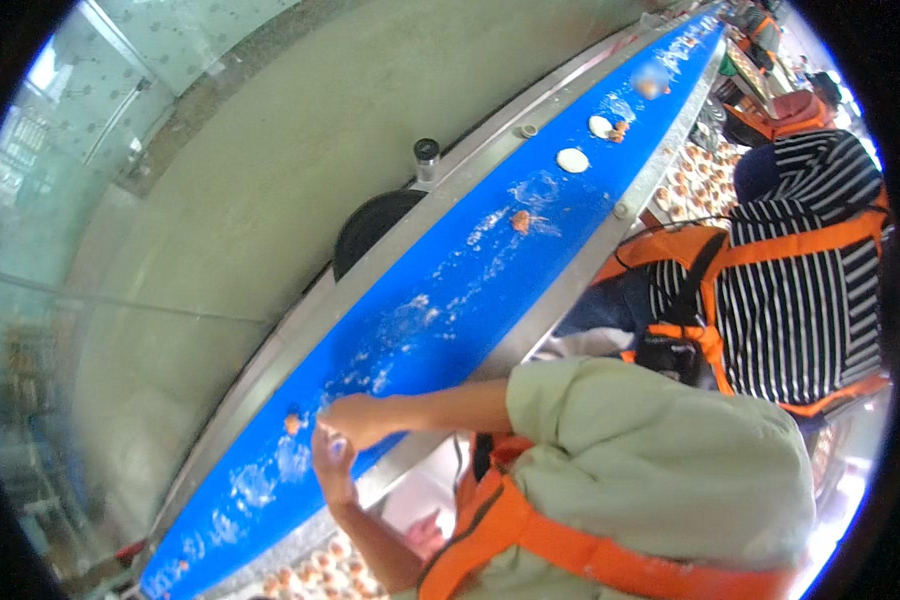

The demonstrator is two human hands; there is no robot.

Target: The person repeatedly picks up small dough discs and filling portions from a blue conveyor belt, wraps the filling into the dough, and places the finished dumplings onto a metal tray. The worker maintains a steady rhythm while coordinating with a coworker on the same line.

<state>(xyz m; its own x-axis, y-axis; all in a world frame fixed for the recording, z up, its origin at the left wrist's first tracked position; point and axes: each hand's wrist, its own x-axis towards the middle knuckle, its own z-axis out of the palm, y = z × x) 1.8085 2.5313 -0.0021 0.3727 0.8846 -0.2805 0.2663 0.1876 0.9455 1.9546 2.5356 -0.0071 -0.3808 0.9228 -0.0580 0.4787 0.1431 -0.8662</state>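
Over the near part of a blue belt, my right hand and my left hand meet, fingers curled together. Something pale shows between the fingertips, too small and hidden to name. Just left of them a small orange-brown lump of filling lies on the belt among white floury smears. Farther up the belt sits another lump of filling. Beyond it are a flat white dough disc and a second dough disc, the latter beside more filling.
A co-worker in a striped top stands close on the right, with others farther off. Trays of round, brown-and-white pieces flank the belt, including pieces below my hands. Metal edging borders the belt; a dark-topped cylinder stands on the far side.
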